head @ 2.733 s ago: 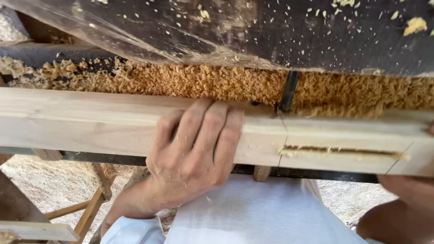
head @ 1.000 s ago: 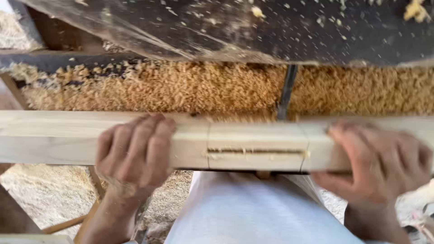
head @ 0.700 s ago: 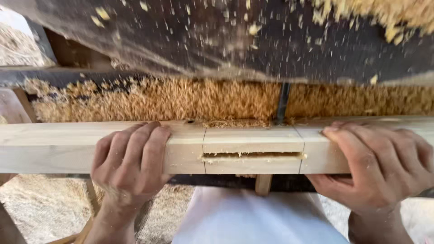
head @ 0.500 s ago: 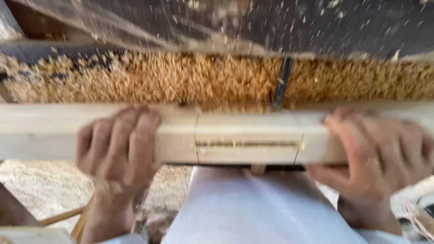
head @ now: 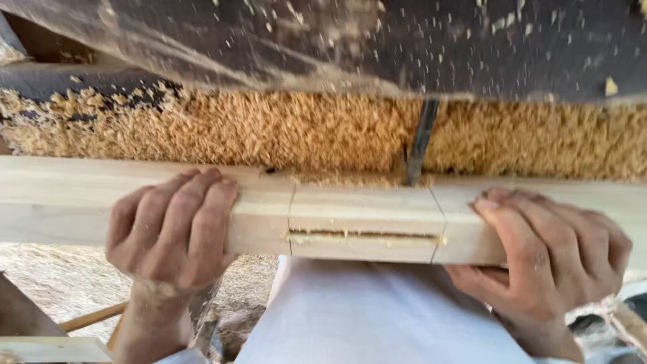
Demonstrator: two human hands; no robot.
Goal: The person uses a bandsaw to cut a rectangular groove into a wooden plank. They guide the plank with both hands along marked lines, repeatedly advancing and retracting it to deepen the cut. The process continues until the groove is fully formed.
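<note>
Wooden beam (head: 364, 222) runs crosswise under both hands, left hand (head: 172, 226) and right hand (head: 549, 249) clamped over it either side of the slot (head: 364, 235).

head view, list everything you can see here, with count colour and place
wooden beam: one, pale, lying across the middle from edge to edge
slot: one, narrow, cut in the beam's near face between two pencil lines
sawdust: a heap, golden brown, just behind the beam
metal rod: one, dark, standing in the sawdust right of centre
dark surface: one, speckled with chips, along the top
white garment: one, below the beam
wood pieces: a few, pale, lower left
left hand: gripping the beam left of the slot
right hand: gripping the beam right of the slot
</note>
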